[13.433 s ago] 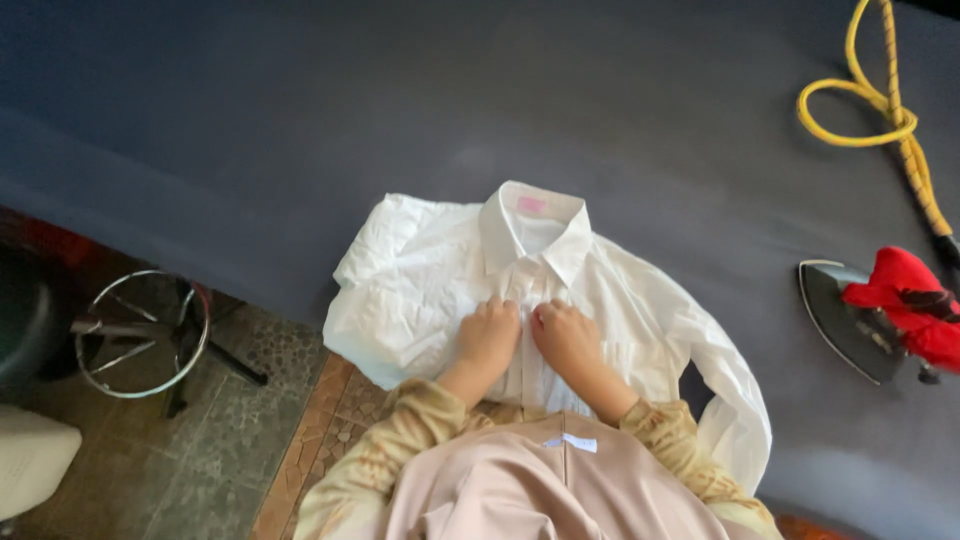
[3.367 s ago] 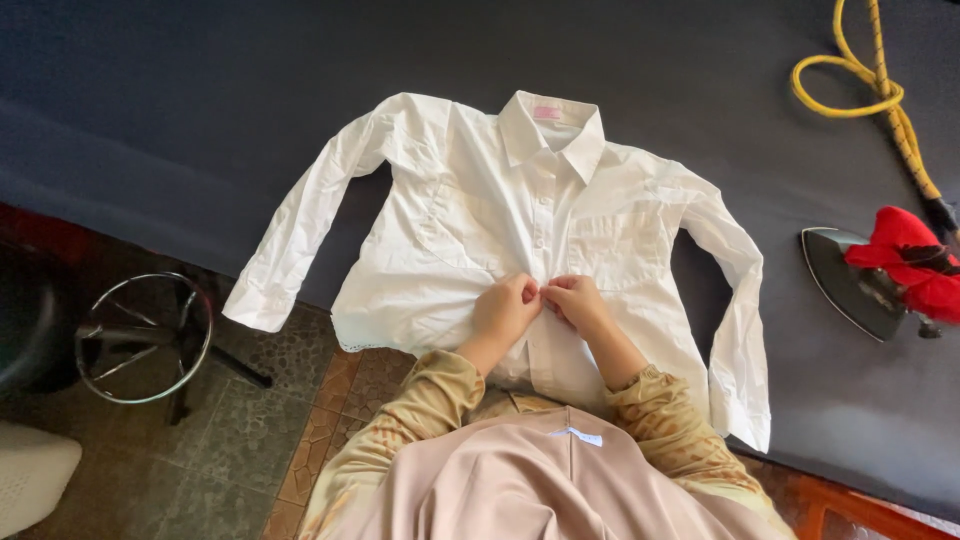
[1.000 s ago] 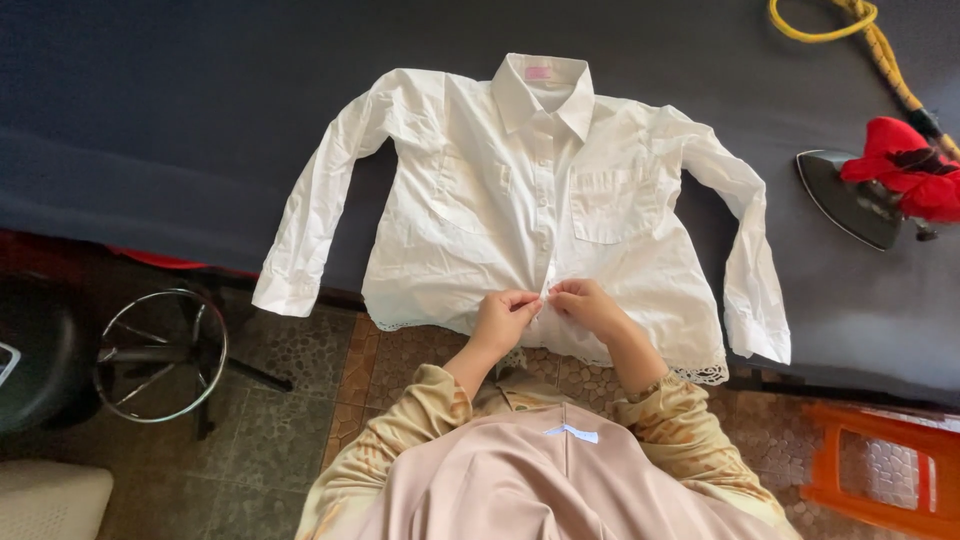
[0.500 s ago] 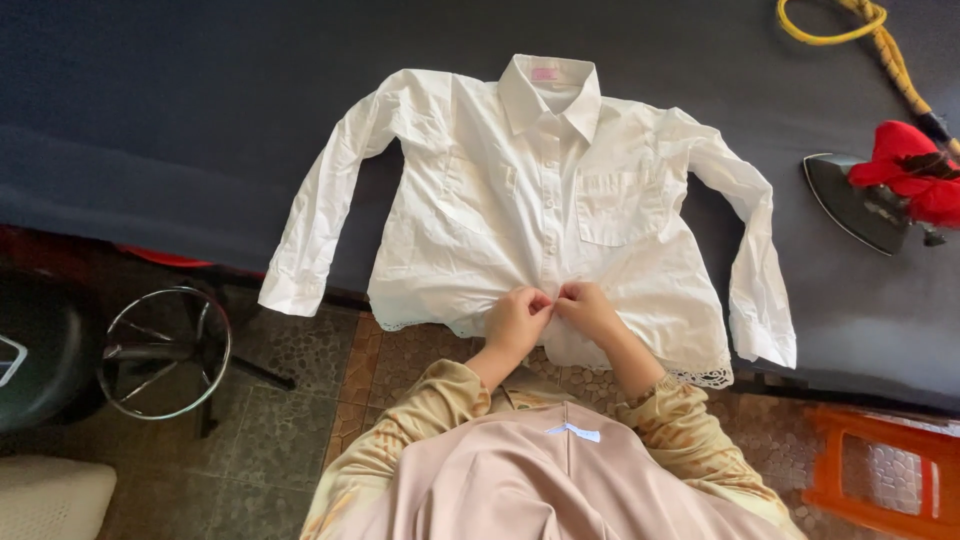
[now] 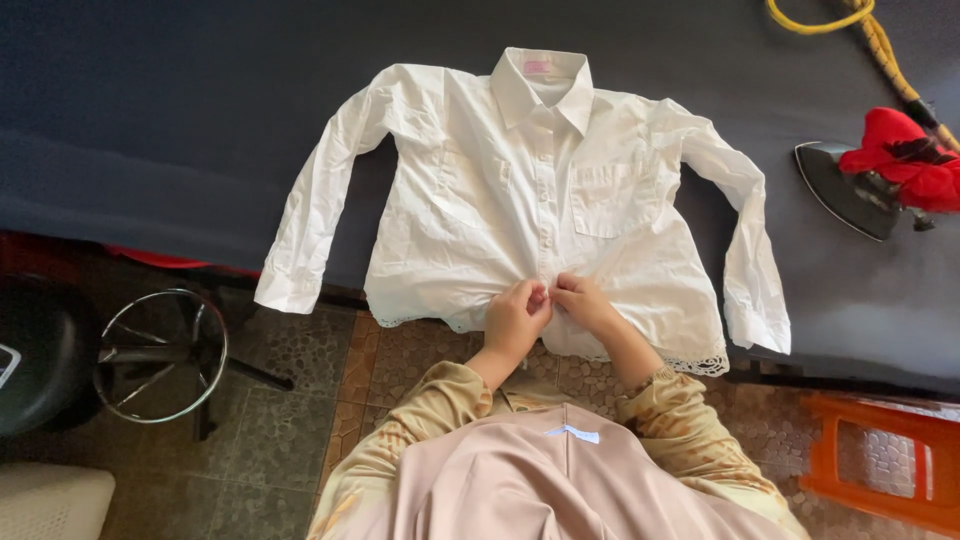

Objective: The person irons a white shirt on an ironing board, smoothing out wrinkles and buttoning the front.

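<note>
A white long-sleeved shirt [image 5: 480, 190] lies face up and spread out on a dark blue cloth-covered table [image 5: 180, 120], collar at the far side, hem hanging over the near edge. My left hand [image 5: 514, 314] and my right hand [image 5: 583, 300] meet at the button strip near the hem, both pinching the shirt's front there. The fingers hide the lowest button. Both sleeves are spread outward, their cuffs reaching the table's near edge.
A red-handled iron [image 5: 868, 180] rests on the table at the right, with a yellow cord [image 5: 860, 30] running off behind it. An orange plastic stool [image 5: 880, 465] stands at the lower right. A black chair with a chrome ring base [image 5: 160, 355] is on the tiled floor at the left.
Early on the shirt was bunched with sleeves folded in; now it is spread flat. My hands have worked down the button strip from the chest to near the hem.
</note>
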